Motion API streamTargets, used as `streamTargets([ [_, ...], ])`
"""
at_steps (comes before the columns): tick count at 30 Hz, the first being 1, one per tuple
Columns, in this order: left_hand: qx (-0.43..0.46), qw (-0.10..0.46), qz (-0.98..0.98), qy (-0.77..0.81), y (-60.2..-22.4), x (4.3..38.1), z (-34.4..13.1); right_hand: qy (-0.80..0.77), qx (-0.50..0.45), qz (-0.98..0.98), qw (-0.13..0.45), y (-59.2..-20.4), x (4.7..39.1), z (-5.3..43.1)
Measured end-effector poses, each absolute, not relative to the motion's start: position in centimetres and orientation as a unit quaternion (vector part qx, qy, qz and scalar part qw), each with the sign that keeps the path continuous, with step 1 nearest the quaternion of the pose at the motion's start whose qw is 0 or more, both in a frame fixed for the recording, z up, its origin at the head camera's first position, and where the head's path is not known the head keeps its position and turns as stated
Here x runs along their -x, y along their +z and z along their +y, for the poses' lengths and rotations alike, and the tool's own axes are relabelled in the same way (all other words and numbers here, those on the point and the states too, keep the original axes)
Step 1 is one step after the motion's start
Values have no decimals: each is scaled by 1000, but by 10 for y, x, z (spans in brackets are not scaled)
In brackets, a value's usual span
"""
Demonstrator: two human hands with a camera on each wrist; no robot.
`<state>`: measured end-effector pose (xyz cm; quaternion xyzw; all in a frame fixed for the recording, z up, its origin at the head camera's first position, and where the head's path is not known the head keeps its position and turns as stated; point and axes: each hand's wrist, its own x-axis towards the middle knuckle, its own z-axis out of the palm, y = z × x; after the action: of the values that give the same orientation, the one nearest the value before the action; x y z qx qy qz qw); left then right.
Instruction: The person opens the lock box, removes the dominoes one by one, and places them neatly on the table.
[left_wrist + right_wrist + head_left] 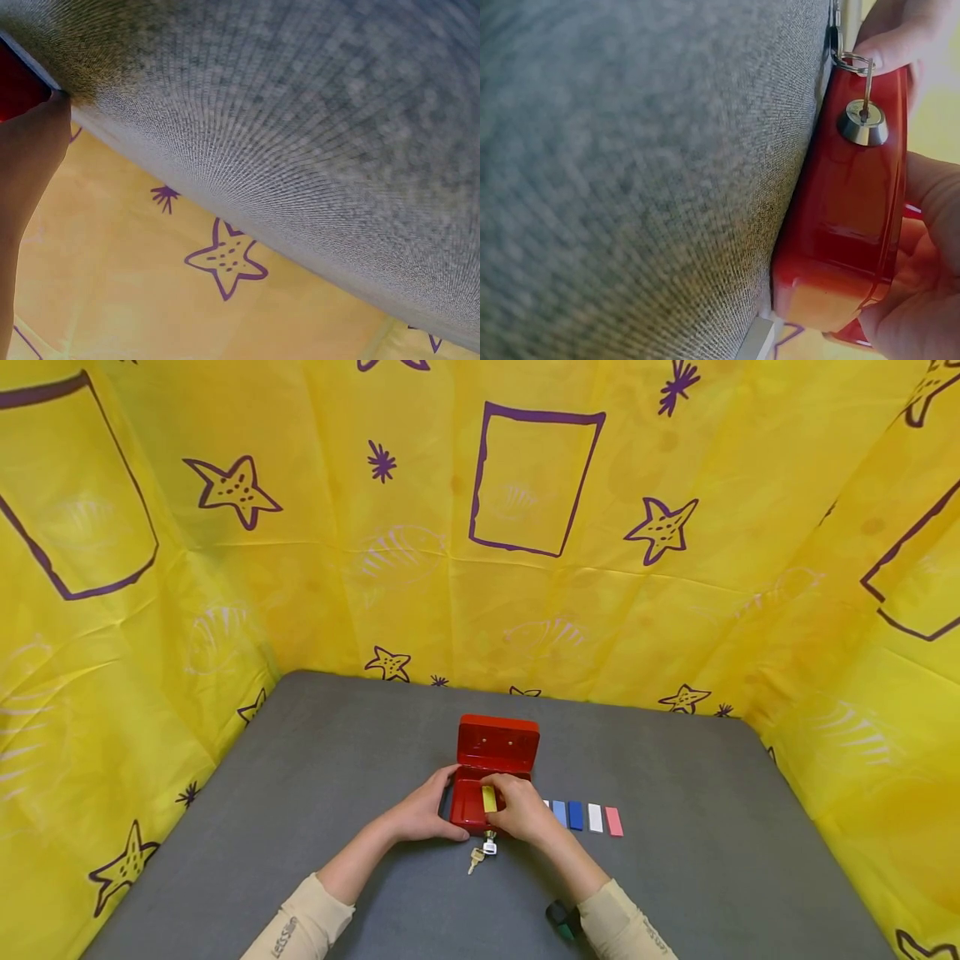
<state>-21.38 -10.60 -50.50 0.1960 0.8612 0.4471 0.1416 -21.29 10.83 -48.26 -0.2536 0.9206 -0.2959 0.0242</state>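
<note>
A small red cash box [467, 795] stands on the grey table with its lid [497, 747] raised at the back. My left hand [422, 810] grips the box's left side, fingers at the far corner and thumb at the near one. Over the open box, my right hand [522, 810] pinches a yellow rectangular block [489, 799] between thumb and fingers. In the right wrist view a key sits in the round lock [865, 124] on the box's front. A second key [476, 858] hangs from the ring onto the table. Part of the box's inside is hidden by my right hand.
To the right of the box lie a light blue block [559, 813], a dark blue block [575, 816], a white block [596, 817] and a pink block [614, 822]. Another white one is partly hidden. A dark object [561, 920] shows beside my right sleeve. Yellow patterned cloth [405, 593] surrounds the table.
</note>
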Motion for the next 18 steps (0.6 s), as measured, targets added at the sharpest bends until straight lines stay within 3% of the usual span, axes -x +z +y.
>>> streamTargets([
  [18,-194,148,861,446,-505,214,-106,-292,252,922,25,-485,215,108],
])
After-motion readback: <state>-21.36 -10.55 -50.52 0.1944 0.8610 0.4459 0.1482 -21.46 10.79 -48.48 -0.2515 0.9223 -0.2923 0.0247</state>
